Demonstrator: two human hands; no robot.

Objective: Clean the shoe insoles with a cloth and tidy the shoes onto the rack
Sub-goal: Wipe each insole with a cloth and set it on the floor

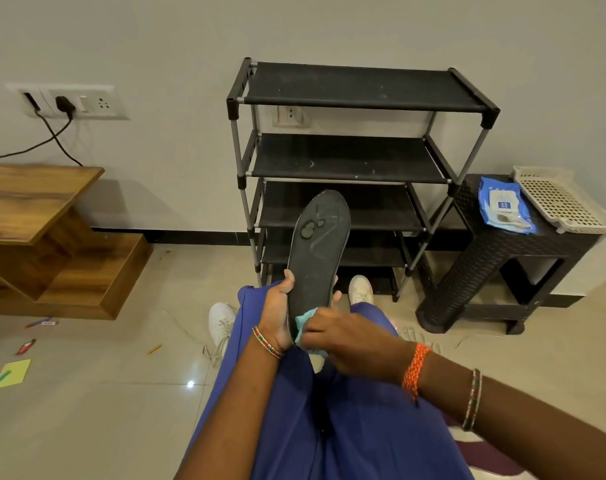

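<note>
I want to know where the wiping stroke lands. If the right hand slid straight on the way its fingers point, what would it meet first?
The right hand pinches the cloth, fingers pointing left. First comes the insole, likely touching already, then the left hand behind it.

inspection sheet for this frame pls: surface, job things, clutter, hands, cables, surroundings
Surface: glossy tiled floor; person seated, blue garment over lap.
Job's things: dark insole held upright; teal cloth at its heel end; two white shoes on floor; shoe rack, shelves bare.
Clutter: yellow paper, red item, pencil on floor.
Hands: left hand grips insole; right hand presses cloth to it.
Cables: black cords from wall sockets; thin cord on floor.
Surroundings: wooden unit left; dark wicker table with wipes pack, white tray.
</note>
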